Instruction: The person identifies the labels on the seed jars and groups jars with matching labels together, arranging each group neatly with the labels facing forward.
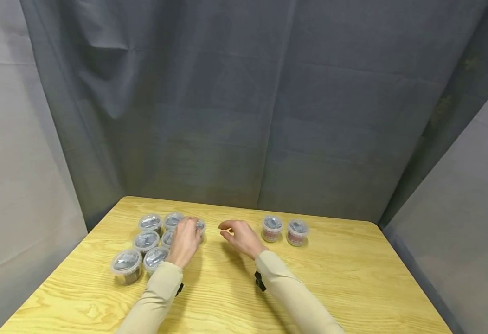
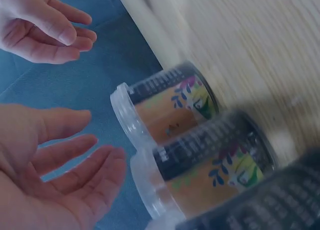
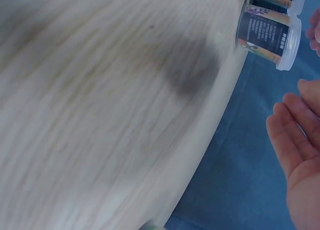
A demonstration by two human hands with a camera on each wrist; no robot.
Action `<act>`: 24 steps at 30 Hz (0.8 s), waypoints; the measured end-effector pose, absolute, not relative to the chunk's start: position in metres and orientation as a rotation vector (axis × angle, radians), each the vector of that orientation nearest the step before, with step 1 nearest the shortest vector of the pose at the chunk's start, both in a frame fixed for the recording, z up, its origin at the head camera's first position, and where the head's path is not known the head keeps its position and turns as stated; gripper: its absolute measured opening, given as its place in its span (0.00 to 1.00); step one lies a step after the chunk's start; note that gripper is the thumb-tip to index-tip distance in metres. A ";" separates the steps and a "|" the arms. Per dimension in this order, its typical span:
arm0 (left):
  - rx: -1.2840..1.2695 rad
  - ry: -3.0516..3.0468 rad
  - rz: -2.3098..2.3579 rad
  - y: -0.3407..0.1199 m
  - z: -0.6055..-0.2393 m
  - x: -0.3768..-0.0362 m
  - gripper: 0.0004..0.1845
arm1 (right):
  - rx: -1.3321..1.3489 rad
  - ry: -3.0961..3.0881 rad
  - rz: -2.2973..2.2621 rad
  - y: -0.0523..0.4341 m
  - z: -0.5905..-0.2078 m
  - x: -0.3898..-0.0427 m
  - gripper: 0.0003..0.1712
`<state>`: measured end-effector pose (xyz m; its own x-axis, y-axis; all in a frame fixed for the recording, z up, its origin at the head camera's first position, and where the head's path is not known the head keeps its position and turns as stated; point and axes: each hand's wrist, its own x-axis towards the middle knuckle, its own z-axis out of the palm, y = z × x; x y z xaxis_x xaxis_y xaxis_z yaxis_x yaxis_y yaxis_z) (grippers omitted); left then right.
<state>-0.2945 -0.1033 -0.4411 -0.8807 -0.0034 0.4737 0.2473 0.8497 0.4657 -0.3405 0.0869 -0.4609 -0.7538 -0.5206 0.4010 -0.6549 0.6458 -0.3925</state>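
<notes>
From where I sit, the cluster of small tubs (image 1: 150, 239) lies at about nine o'clock on the wooden table (image 1: 352, 287); each is a squat round pot with a clear plastic lid; the left wrist view shows a dark band of small print, an orange label and a leafy purple-and-yellow motif on the sides; what is inside I cannot tell. My left hand (image 1: 184, 241) hovers at the cluster's three o'clock edge, fingers relaxed and spread, over the nearest tub (image 2: 165, 108), holding nothing. My right hand (image 1: 240, 235) hangs just beside it toward three o'clock, fingers loosely curled, empty. Further toward three o'clock stand two more lidded tubs (image 1: 285, 230) with reddish labels, side by side, well apart from the cluster; grey cloth (image 1: 244, 116) hangs at twelve o'clock.
</notes>
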 end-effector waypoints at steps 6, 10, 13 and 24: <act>-0.144 -2.588 -0.629 -0.108 -0.442 -0.296 0.03 | 1.003 -2.661 0.718 0.071 -0.461 -0.345 0.14; -0.133 -2.620 -0.579 -0.111 -0.444 -0.296 0.03 | 1.024 -2.691 0.654 0.060 -0.461 -0.347 0.19; -0.132 -2.624 -0.526 -0.113 -0.445 -0.297 0.03 | 1.037 -2.721 0.601 0.054 -0.461 -0.347 0.24; -0.072 -2.711 -0.426 -0.113 -0.448 -0.301 0.07 | 0.977 -2.721 0.585 0.046 -0.465 -0.347 0.21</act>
